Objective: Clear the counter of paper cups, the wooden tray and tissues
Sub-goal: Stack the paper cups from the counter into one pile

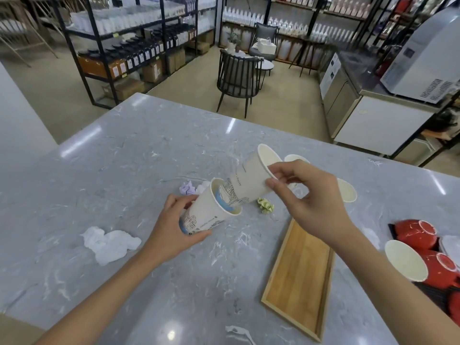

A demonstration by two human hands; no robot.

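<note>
My left hand (174, 225) grips a printed paper cup (211, 210) tilted above the grey marble counter (124, 150). My right hand (306, 195) holds a second paper cup (251, 175) by its rim, its base entering the first cup's mouth. Two more cups (347, 191) stand behind my right hand, partly hidden. Another cup (405, 260) stands at the right. An empty wooden tray (298, 275) lies under my right forearm. A crumpled white tissue (109, 245) lies at the left. A purple wad (188, 188) and a yellow wad (265, 205) lie near the cups.
Red bowls (433, 250) sit upside down on a dark mat at the counter's right edge. Beyond the counter stand a dark chair (239, 78), stocked shelves (129, 46) and a steel counter with a machine (423, 58).
</note>
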